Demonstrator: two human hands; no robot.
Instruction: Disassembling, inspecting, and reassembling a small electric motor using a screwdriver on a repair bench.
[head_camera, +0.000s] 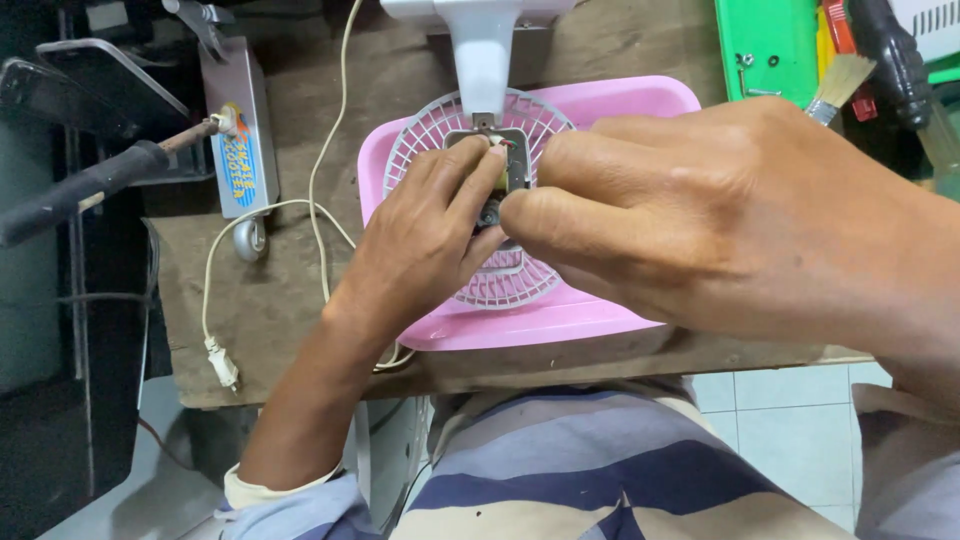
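Note:
A small white fan grille with a grey motor block at its centre lies in a pink plastic tray on a worn wooden table. My left hand rests on the grille, its fingers pinching at the motor block. My right hand comes in from the right, close to the camera, with fingertips pressed on the same motor block. The white fan stand sticks out past the tray's far edge. What the fingertips grip is hidden.
A white power cord with plug loops over the table's left side. A soldering iron lies on a stand at the left, beside a small grey box. A green tray with a brush and tools sits top right.

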